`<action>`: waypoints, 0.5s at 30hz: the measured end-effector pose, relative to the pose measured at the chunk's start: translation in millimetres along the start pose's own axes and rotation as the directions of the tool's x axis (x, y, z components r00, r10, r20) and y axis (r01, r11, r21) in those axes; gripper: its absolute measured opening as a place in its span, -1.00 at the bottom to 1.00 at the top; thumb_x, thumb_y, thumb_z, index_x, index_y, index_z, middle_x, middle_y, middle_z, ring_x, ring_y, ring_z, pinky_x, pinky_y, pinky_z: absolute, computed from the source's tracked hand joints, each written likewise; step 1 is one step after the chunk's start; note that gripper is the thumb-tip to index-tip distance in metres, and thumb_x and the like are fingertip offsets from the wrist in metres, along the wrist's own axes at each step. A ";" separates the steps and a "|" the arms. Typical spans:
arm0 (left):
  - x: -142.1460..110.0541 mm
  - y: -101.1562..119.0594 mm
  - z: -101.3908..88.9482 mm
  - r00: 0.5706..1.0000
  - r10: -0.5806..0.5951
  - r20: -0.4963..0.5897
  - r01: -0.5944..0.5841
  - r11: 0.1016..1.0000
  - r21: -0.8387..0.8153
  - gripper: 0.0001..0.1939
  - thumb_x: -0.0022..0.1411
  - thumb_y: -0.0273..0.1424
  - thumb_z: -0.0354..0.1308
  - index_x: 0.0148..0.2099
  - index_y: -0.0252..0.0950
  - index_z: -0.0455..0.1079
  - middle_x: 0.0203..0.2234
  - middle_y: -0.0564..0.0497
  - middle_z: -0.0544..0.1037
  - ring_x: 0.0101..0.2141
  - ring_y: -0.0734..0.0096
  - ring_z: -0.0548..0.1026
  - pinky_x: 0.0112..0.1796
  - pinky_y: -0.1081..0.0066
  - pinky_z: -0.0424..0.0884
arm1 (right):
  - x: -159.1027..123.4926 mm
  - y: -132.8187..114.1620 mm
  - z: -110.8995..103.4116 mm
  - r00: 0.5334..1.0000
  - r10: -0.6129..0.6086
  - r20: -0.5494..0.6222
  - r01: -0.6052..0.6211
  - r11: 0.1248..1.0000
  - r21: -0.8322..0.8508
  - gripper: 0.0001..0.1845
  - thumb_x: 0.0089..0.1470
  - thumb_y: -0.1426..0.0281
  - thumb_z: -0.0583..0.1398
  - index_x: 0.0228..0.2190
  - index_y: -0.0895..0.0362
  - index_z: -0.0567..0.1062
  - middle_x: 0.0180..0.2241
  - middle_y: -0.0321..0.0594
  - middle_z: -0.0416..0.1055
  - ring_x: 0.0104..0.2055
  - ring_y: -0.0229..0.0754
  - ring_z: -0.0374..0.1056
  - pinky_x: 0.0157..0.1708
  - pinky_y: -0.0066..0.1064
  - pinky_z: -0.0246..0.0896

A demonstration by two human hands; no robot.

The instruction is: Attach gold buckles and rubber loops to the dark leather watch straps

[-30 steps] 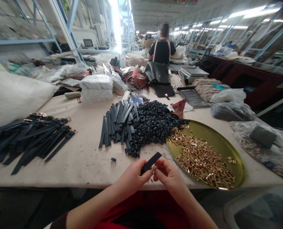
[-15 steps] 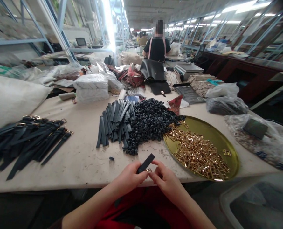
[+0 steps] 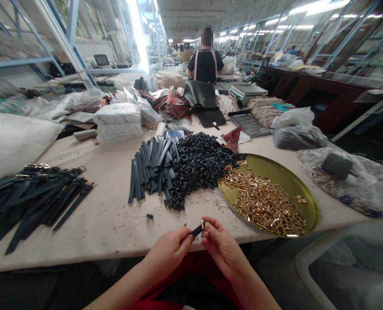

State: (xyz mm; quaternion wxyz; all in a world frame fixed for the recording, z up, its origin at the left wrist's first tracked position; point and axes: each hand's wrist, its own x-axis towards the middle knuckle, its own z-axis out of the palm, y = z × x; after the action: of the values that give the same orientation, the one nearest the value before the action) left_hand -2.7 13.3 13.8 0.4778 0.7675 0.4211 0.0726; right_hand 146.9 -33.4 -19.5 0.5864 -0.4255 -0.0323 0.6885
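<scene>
Between my hands, just over the table's front edge, is a short black strap (image 3: pixel 196 231). My left hand (image 3: pixel 171 245) pinches its lower end between thumb and fingers. At the strap's upper end, my right hand (image 3: pixel 217 237) grips a small gold buckle (image 3: pixel 203 224), with the strap end against or through it; which one I cannot tell. Behind my hands lie a heap of small black loops (image 3: pixel 201 159) and a stack of loose black straps (image 3: pixel 152 161). To the right, a round gold tray (image 3: pixel 303 181) bears many gold buckles (image 3: pixel 265 200).
Buckled black straps (image 3: pixel 43 193) are piled at the left. One black scrap (image 3: pixel 149 216) lies on the table (image 3: pixel 107 215). Plastic-wrapped bundles (image 3: pixel 118 122), a black bag (image 3: pixel 199 97) and plastic bags (image 3: pixel 299 131) stand farther back. Another person (image 3: pixel 206 64) is beyond the table.
The strap now points toward my right hand, its free end no longer sticking up. The buckle has gone from low between my fingers to the strap's upper end. The view has shifted slightly right.
</scene>
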 end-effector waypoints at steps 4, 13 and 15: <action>2.2 3.4 7.5 0.999 0.034 -0.007 -0.035 0.998 -0.057 -0.77 0.21 -0.32 -0.15 -0.34 -0.29 0.29 -0.45 0.04 0.42 -0.41 0.43 0.32 -0.37 0.49 0.18 | -6.6 19.1 3.7 0.996 -0.093 -0.005 0.092 0.990 -0.105 -0.71 -0.22 0.32 0.31 -0.37 0.13 0.43 -0.50 -0.37 0.36 -0.56 -0.43 0.22 -0.54 -0.57 0.18; -1.9 -4.2 12.7 0.985 -0.104 0.137 0.154 0.889 -0.431 -0.74 0.18 -0.22 -0.10 -0.37 -0.31 0.20 -0.67 0.18 0.26 -0.69 0.63 0.12 -0.67 0.58 0.02 | -12.3 23.9 0.6 0.979 -0.187 0.075 0.201 0.924 -0.325 -0.73 -0.08 0.19 0.19 -0.47 0.16 0.36 -0.59 -0.38 0.31 -0.55 -0.36 0.20 -0.48 -0.49 0.12; -1.9 -5.3 13.3 0.979 -0.130 0.156 0.190 0.857 -0.479 -0.73 0.15 -0.19 -0.08 -0.37 -0.31 0.18 -0.69 0.18 0.25 -0.73 0.65 0.09 -0.71 0.59 -0.04 | -12.9 21.9 2.4 0.991 -0.099 0.093 0.120 0.956 -0.269 -0.72 -0.09 0.19 0.19 -0.48 0.16 0.34 -0.60 -0.38 0.29 -0.56 -0.37 0.18 -0.49 -0.49 0.11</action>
State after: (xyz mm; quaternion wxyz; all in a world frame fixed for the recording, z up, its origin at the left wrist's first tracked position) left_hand -0.1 4.0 3.1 0.6854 0.5862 0.4221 0.0919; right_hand 127.7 -49.9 -22.8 0.5575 -0.4727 -0.1737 0.6600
